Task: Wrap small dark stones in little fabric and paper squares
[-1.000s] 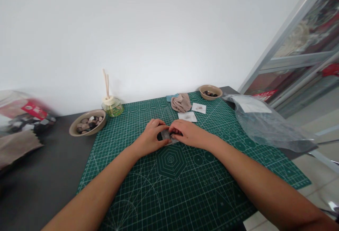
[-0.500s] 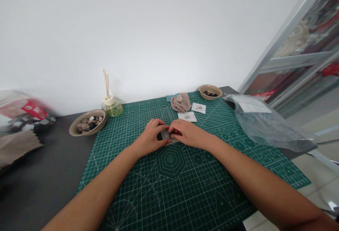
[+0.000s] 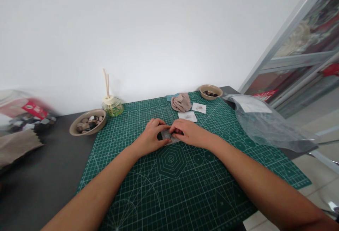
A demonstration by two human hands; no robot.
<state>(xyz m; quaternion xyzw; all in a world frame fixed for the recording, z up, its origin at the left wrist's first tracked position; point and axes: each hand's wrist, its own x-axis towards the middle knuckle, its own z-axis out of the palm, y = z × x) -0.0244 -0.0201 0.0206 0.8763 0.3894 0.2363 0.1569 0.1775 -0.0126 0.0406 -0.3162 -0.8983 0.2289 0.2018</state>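
Note:
My left hand (image 3: pixel 152 135) is at the middle of the green cutting mat (image 3: pixel 132 188). Its thumb and fingers press on the left side of a small grey-smudged flat piece (image 3: pixel 166 134), paper or card by its look, that lies on the mat. Over the right part of that piece is my right hand (image 3: pixel 189 131), with its fingers curled and pinched together. Something dark shows beneath those fingertips, too small and hidden to name. Behind the hands lie two white cards with grey smudges, a nearer card (image 3: pixel 187 116) and a farther card (image 3: pixel 198 108).
A crumpled beige cloth (image 3: pixel 181 102) lies behind the cards. Bowls of stones stand at left (image 3: pixel 72 128) and back right (image 3: pixel 210 86). A reed diffuser (image 3: pixel 113 107) is near the wall. Clear plastic bag (image 3: pixel 270 127) lies right; brown paper bag (image 3: pixel 19 146) lies left.
My right fingertips have shifted very slightly over the grey piece, and a little more of it shows. My left hand stays in place.

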